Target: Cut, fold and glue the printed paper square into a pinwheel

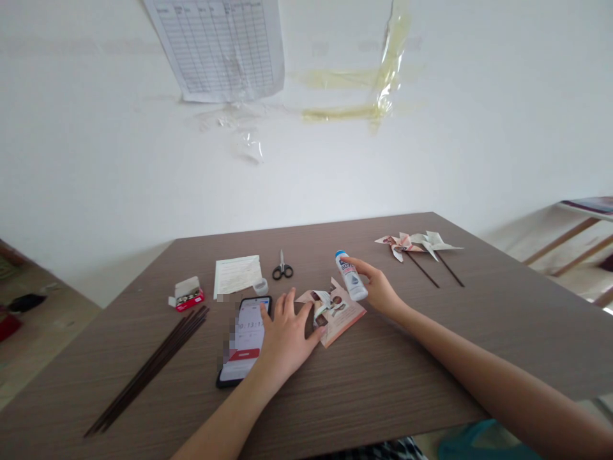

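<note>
My right hand grips a smooth plastic bottle; my left hand spreads its fingers between flat phone, left, and creased, pointed paper, right.

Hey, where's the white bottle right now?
In the head view, the white bottle is just right of centre, held in the right hand, next to the folded paper.

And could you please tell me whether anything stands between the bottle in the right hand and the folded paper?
Nothing visible does: the white bottle in the right hand overlaps the folded paper's right side in this view. The left hand is at the paper's left side, not between them.
</note>
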